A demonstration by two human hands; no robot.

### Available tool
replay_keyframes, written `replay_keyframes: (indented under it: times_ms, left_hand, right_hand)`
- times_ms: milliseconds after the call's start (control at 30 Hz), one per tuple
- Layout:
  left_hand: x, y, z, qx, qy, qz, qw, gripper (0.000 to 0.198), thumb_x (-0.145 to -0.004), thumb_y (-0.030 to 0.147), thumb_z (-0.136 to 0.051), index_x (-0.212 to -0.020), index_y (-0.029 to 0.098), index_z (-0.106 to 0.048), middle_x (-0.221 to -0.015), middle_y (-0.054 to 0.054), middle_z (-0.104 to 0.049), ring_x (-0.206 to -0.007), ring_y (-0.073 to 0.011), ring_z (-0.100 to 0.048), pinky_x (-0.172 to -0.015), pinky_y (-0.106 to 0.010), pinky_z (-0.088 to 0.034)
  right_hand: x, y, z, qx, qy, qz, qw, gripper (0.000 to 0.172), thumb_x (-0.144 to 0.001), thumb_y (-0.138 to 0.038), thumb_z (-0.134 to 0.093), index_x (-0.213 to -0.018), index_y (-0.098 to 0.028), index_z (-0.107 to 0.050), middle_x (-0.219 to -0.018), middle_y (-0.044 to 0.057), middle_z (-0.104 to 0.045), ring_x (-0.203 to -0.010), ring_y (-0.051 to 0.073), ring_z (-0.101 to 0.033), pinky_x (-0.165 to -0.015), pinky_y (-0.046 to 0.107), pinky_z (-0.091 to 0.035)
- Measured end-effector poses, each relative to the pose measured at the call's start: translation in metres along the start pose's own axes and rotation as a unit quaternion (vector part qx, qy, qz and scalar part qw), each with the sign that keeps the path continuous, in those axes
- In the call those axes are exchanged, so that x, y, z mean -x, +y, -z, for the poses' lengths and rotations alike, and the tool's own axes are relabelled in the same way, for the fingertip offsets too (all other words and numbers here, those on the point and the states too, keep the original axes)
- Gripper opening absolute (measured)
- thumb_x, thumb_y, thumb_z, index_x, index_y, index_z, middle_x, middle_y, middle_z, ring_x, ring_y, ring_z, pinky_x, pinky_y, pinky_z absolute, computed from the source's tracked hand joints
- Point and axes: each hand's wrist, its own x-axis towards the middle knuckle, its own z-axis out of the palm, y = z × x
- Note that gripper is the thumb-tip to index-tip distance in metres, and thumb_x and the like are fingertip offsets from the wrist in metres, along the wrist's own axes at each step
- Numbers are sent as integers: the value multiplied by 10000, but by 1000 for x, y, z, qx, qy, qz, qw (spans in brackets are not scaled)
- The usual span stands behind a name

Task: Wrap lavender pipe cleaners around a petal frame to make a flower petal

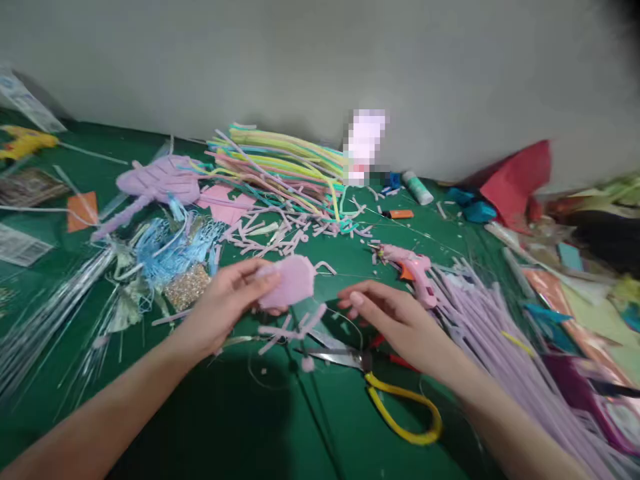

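Note:
My left hand (240,290) pinches a flat lilac fuzzy piece (295,281) with cut corners, the thumb on its face and the fingers behind. To its right, my right hand (385,312) hovers with loosely bent fingers, and I see nothing in it. Under that hand lie open scissors (367,361) with yellow and red handles, their blades pointing left. Short lilac pipe cleaner pieces (290,330) sit below the held piece. A pink glue gun (407,263) rests just beyond my right hand.
Long lilac pipe cleaners (480,320) spread at right. Coloured pipe cleaners (285,163) are heaped at the back. A lilac leaf-like shape (160,181), blue tassels (167,243) and silvery strands (65,313) lie left. An orange lighter (400,214) and yellow glue gun (25,143) lie farther off.

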Motion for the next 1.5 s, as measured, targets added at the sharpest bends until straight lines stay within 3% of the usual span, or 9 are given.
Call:
replay_keyframes:
  times_ms: [133, 300, 567, 733, 900, 1033, 1133, 1267, 1500]
  left_hand:
    - [-8, 12, 12, 70, 60, -78, 993, 86, -726, 185, -772, -779, 138, -724, -745, -12, -675, -586, -102, -623, -437, -155, -545]
    - [-14, 11, 15, 107, 82, -87, 987, 27, -762, 130, -709, -740, 141, -720, -687, 1, -655, -530, -78, -594, -429, -139, -528]
    - [-10, -5, 6, -12, 33, -12, 999, 152, -844, 247, -677, -970, 161, -680, -834, -25, -703, -674, -136, -699, -637, -213, -606]
    - [-6, -18, -9, -162, -76, 7, 984, 288, -885, 349, -608, -1115, 181, -647, -1072, -73, -709, -881, -201, -714, -859, -333, -583]
    - [-3, -16, -8, -381, -72, -149, 910, 461, -904, 374, -559, -1336, 214, -529, -1358, -96, -577, -1196, -242, -583, -1007, -386, -496]
    - [-17, -3, 17, -609, 111, -301, 726, 326, -926, 320, -524, -1203, 181, -624, -1238, -119, -601, -1206, -294, -510, -1041, -494, -413]
    - [-29, 3, 33, -699, 153, -279, 640, 238, -900, 312, -564, -1047, 166, -681, -1044, -122, -634, -1061, -322, -539, -952, -508, -438]
    - [-35, 1, 35, -736, 129, -228, 624, 115, -898, 232, -538, -852, 189, -633, -909, -80, -662, -920, -293, -556, -827, -443, -458]
    - [-31, 2, 34, -723, 143, -214, 641, 157, -945, 224, -434, -872, 179, -566, -896, -94, -655, -870, -276, -552, -779, -413, -427]
  right_hand:
    - [27, 8, -12, 174, -51, 87, 979, 219, -815, -345, -703, -996, -234, -651, -950, 36, -670, -883, 226, -595, -785, 370, -477]
    - [39, 22, -24, 278, -31, 128, 951, 213, -813, -183, -676, -1014, -197, -609, -929, 62, -647, -878, 254, -579, -768, 410, -491]
    - [24, 46, 6, 347, 109, 55, 930, 147, -889, -326, -603, -928, -185, -610, -855, 62, -645, -811, 242, -615, -707, 368, -497]
    - [13, 50, 11, 423, 151, 48, 892, 173, -857, -355, -643, -859, -184, -615, -826, 63, -659, -801, 274, -628, -671, 378, -489]
    - [13, 45, 10, 453, 202, 76, 865, 240, -913, -364, -556, -999, -150, -623, -900, 102, -665, -856, 301, -633, -713, 409, -498]
    - [16, 36, 2, 389, 217, 139, 884, 240, -951, -330, -487, -1062, -159, -613, -972, 104, -665, -890, 282, -615, -750, 408, -501]
    - [17, 29, -9, 338, 168, 166, 911, 196, -949, -306, -502, -1058, -186, -613, -968, 83, -664, -900, 262, -595, -785, 409, -500]
    - [17, 25, -18, 324, 131, 175, 921, 174, -946, -272, -512, -1060, -186, -611, -988, 86, -670, -914, 266, -583, -810, 431, -494]
    - [17, 26, -17, 321, 125, 182, 921, 176, -945, -257, -509, -1064, -181, -615, -970, 81, -674, -911, 258, -602, -811, 428, -504]
